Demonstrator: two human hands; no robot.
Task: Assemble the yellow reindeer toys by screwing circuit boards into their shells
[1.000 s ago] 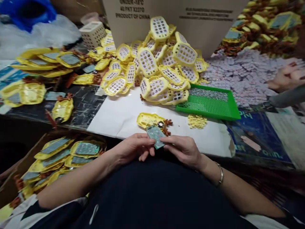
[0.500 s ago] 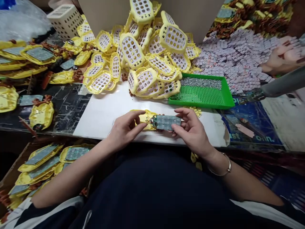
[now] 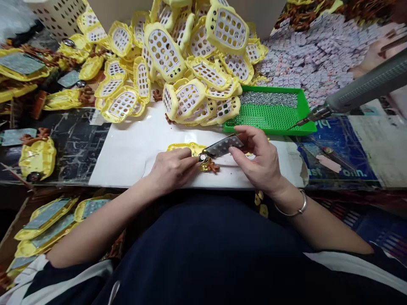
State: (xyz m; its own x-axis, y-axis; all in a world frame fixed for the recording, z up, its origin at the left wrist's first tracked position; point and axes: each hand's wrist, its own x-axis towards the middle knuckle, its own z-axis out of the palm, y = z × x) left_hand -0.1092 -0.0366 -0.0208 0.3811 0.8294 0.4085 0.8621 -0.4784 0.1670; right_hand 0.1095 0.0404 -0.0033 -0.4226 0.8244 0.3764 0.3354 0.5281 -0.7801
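A yellow plastic shell half (image 3: pixel 186 148) lies on the white sheet (image 3: pixel 127 152) in front of me. My left hand (image 3: pixel 171 169) is closed on the shell's near end, fingertips by a small round metal part (image 3: pixel 202 158) and a knot of red-brown wires (image 3: pixel 212 167). My right hand (image 3: pixel 259 159) pinches a small circuit board with a keypad (image 3: pixel 222 146), tilted up on edge over the shell's right end.
A big heap of yellow perforated shell fronts (image 3: pixel 190 67) rises behind the sheet. A green tray (image 3: pixel 273 123) of small screws stands right of it, beside a spread of pale keypad pieces (image 3: pixel 318 55). An electric screwdriver (image 3: pixel 359 91) hangs at right near another person's hand (image 3: pixel 372 55). Finished units (image 3: pixel 47 220) fill a box at lower left.
The board, flat in my right hand before, is now tilted on edge over the shell. My left hand slid right to the shell's near end. The screwdriver came further into view.
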